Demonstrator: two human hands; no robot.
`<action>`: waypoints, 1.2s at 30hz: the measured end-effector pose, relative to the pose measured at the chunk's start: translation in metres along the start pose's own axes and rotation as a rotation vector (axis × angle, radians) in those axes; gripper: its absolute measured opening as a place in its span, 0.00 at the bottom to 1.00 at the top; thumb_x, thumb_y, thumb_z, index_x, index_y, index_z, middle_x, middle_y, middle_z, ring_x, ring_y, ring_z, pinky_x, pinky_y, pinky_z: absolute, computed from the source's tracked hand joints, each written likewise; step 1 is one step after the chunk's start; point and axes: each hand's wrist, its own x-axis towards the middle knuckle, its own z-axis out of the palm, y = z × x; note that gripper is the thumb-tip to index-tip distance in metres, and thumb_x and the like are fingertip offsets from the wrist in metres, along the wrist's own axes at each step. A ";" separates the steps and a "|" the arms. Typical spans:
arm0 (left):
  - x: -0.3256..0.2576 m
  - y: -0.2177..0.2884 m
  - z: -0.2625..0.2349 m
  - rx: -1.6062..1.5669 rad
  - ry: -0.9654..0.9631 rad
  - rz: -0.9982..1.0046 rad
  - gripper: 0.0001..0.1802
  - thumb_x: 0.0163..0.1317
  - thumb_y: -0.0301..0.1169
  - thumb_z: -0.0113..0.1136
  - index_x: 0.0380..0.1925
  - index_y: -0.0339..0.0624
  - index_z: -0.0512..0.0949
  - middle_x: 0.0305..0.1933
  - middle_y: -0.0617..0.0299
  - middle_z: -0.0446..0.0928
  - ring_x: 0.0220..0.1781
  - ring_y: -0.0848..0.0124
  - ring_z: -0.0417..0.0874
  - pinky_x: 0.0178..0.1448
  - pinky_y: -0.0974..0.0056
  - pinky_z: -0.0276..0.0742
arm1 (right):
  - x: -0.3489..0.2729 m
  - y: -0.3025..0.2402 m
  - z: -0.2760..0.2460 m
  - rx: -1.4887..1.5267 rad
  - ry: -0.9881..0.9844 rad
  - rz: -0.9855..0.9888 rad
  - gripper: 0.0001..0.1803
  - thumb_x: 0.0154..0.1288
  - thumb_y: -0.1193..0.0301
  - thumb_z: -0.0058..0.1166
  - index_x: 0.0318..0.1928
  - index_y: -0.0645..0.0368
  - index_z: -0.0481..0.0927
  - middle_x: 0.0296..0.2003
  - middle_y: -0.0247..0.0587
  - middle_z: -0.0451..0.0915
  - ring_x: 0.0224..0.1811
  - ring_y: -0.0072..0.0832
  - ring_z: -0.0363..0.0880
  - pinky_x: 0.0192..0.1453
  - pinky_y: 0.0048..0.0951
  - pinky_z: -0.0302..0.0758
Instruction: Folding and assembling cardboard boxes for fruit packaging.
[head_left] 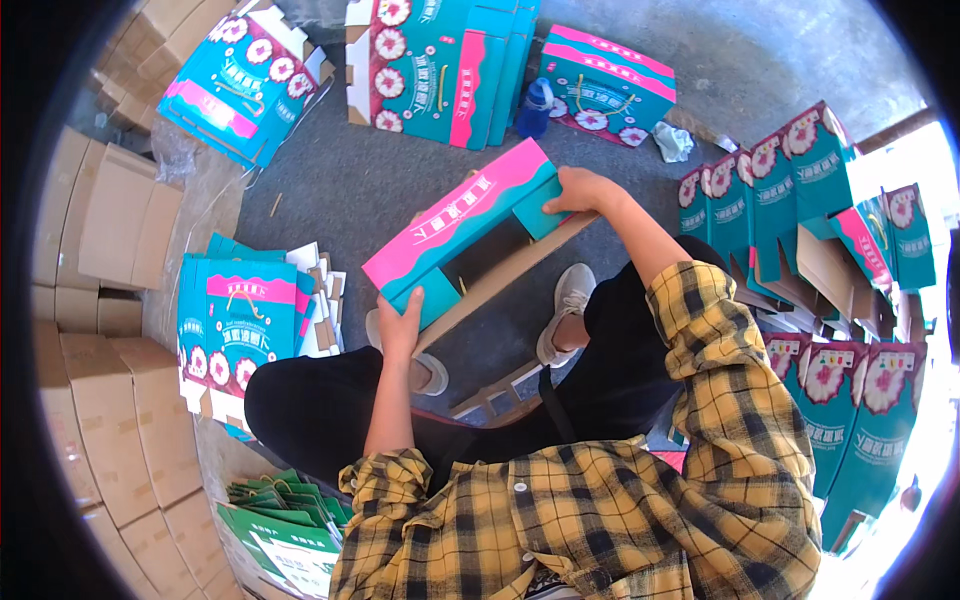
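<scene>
Between my hands, above the floor in front of my knees, a pink and teal cardboard gift box (445,222) is held at a slant. The side facing me is partly open, with a dark inside, small teal end flaps and a long bare brown flap toward me. My left hand (402,326) grips its lower left end, thumb on the teal end flap. At its upper right end, my right hand (582,191) is closed around the other end flap and corner. The fingers beneath the box are hidden on both hands.
Stacks of flat teal cartons (430,75) lie ahead, with another flat stack (240,330) at my left. A folded box (608,88), blue bottle (535,110) and crumpled tissue (673,142) sit ahead right. Assembled boxes (770,200) line my right; brown cartons (130,400) line the left.
</scene>
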 end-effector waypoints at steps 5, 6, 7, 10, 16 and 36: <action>-0.006 0.041 0.008 -0.121 0.064 0.167 0.30 0.62 0.39 0.61 0.59 0.33 0.63 0.58 0.47 0.69 0.58 0.60 0.72 0.63 0.59 0.65 | -0.045 -0.004 -0.042 0.020 0.325 -0.007 0.40 0.52 0.55 0.64 0.58 0.68 0.66 0.44 0.60 0.79 0.48 0.50 0.79 0.50 0.44 0.75; -0.003 0.046 0.014 -0.170 0.096 0.257 0.30 0.63 0.38 0.60 0.59 0.33 0.63 0.57 0.48 0.69 0.58 0.61 0.72 0.62 0.59 0.65 | -0.059 -0.004 -0.052 0.049 0.420 -0.016 0.40 0.53 0.55 0.63 0.60 0.67 0.63 0.44 0.60 0.79 0.48 0.50 0.78 0.50 0.44 0.74; -0.002 0.051 0.019 -0.221 0.125 0.346 0.29 0.63 0.37 0.60 0.59 0.34 0.63 0.57 0.48 0.68 0.59 0.61 0.71 0.62 0.60 0.65 | -0.076 -0.004 -0.059 0.051 0.434 -0.005 0.40 0.53 0.55 0.63 0.60 0.67 0.63 0.44 0.60 0.79 0.48 0.50 0.78 0.50 0.44 0.74; -0.008 0.088 0.026 -0.265 0.161 0.435 0.27 0.64 0.33 0.60 0.58 0.34 0.62 0.56 0.50 0.68 0.58 0.64 0.71 0.61 0.61 0.67 | -0.126 0.007 -0.071 0.116 0.772 -0.106 0.37 0.55 0.58 0.63 0.60 0.64 0.64 0.46 0.58 0.78 0.48 0.51 0.78 0.49 0.45 0.75; -0.014 0.198 0.058 -0.485 0.043 0.739 0.24 0.63 0.27 0.60 0.56 0.35 0.63 0.52 0.55 0.69 0.53 0.69 0.73 0.57 0.63 0.70 | -0.216 0.061 -0.091 0.359 1.169 -0.158 0.30 0.55 0.67 0.65 0.56 0.65 0.69 0.46 0.54 0.77 0.48 0.40 0.79 0.46 0.36 0.78; -0.122 0.440 0.331 -0.493 -0.350 1.293 0.36 0.60 0.25 0.57 0.68 0.43 0.57 0.53 0.43 0.71 0.56 0.49 0.74 0.60 0.55 0.69 | -0.398 0.312 -0.074 -0.063 1.823 0.733 0.39 0.64 0.58 0.57 0.66 0.67 0.57 0.61 0.59 0.67 0.65 0.47 0.66 0.66 0.41 0.62</action>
